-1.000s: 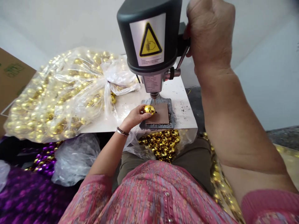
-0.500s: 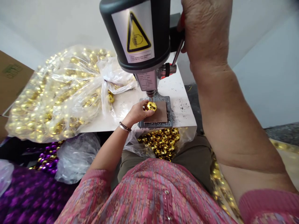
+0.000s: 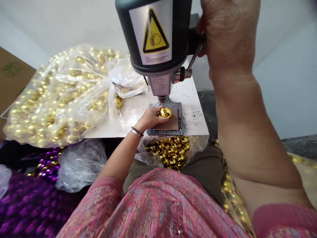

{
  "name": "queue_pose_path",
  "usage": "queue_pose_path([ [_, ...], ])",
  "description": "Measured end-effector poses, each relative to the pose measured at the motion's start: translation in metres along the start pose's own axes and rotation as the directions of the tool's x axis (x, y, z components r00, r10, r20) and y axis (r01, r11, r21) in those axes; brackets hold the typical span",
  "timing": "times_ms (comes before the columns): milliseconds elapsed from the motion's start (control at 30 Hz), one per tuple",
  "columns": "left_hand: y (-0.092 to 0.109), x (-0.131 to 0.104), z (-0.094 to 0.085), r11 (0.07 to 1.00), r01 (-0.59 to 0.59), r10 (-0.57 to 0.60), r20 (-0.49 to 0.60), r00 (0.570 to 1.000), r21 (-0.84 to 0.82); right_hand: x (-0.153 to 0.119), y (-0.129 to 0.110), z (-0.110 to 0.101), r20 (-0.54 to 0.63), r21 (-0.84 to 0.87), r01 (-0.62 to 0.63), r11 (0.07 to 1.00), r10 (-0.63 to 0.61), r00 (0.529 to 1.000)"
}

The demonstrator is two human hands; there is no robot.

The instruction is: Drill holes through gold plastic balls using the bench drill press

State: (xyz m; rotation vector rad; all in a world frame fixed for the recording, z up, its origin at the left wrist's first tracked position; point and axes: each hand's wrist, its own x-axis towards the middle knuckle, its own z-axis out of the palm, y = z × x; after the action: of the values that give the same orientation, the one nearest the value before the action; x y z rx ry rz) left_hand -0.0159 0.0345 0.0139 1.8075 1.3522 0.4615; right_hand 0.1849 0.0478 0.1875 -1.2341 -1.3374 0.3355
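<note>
A black drill press (image 3: 153,36) with a yellow warning triangle stands over a white table. Beneath its bit, my left hand (image 3: 153,118) pinches a shiny gold faceted ball (image 3: 165,113) between thumb and fingers. The ball rests on a brown board (image 3: 173,121) on the grey machine base (image 3: 180,115). The bit's tip meets the top of the ball. High on the right, my right hand (image 3: 229,29) is wrapped round the press handle (image 3: 196,54), its fingers mostly hidden behind the hand.
A clear bag of gold balls (image 3: 61,96) covers the table's left side. An open bag of gold pieces (image 3: 170,152) lies at my lap. Purple balls (image 3: 49,165) are at the lower left, beside a cardboard box (image 3: 12,79). Dark shavings dot the white table (image 3: 195,99).
The view has shifted slightly, so the press appears further right. The gold ball looks turned in my left hand, with the bit now at its top. Both hands keep their hold.
</note>
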Motion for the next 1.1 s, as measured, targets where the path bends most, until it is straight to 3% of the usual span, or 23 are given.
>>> queue_pose_path([
  [67,-0.002,-0.001,0.001,1.000,-0.008,0.008,-0.013,1.000,-0.018,-0.013,-0.003,-0.004,-0.043,0.036,-0.002,0.999,0.004,0.999],
  [200,-0.006,-0.001,0.003,0.996,-0.041,0.041,0.003,0.999,-0.081,-0.050,0.000,-0.014,-0.078,-0.006,0.171,0.985,-0.171,0.982],
  [367,-0.011,0.000,0.003,0.993,-0.054,0.055,0.009,0.998,-0.107,-0.088,0.019,-0.024,-0.042,-0.112,0.355,0.928,-0.362,0.931],
  [467,-0.012,0.000,0.004,0.992,-0.060,0.061,0.003,0.998,-0.111,-0.102,0.035,-0.026,-0.036,-0.162,0.399,0.903,-0.409,0.912],
  [767,-0.016,-0.001,0.005,0.984,-0.064,0.066,0.004,0.998,-0.166,-0.124,0.065,-0.020,-0.085,-0.235,0.409,0.882,-0.438,0.895],
  [933,-0.017,-0.001,0.006,0.983,-0.089,0.088,-0.007,0.996,-0.162,-0.127,0.077,-0.016,-0.104,-0.251,0.500,0.829,-0.537,0.837],
  [1100,-0.017,-0.001,0.008,0.980,-0.093,0.091,-0.019,0.996,-0.176,-0.128,0.091,-0.004,-0.216,-0.198,0.522,0.830,-0.556,0.802],
])
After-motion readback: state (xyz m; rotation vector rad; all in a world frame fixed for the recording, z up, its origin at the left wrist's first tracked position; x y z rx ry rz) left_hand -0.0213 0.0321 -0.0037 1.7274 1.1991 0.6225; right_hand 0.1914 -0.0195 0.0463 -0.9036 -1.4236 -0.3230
